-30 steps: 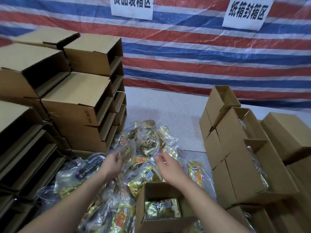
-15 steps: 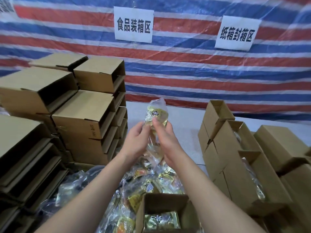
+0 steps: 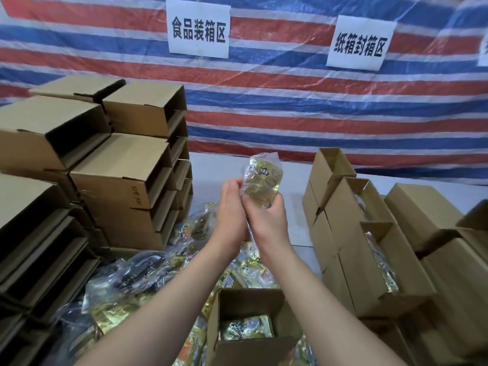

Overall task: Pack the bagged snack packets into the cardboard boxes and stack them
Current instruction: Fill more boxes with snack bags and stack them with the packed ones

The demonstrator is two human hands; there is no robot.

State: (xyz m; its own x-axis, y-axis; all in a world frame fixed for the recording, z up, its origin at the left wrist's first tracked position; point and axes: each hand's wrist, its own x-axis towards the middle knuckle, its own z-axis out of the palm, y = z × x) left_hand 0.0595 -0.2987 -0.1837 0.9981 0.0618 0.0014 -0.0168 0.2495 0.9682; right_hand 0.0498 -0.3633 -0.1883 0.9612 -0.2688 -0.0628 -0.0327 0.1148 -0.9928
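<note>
You pinch the bagged snack packet [image 3: 262, 184] up high between your left hand [image 3: 230, 207] and right hand [image 3: 266, 216], likely to straighten it for the open box [image 3: 250, 299] just below.

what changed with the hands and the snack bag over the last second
Both hands left the loose pile and rose together, taking up one bagged snack packet; the left hand and right hand now grip it in front of the tarp. The open box below, with its packet inside, and the box stacks stayed put.
</note>
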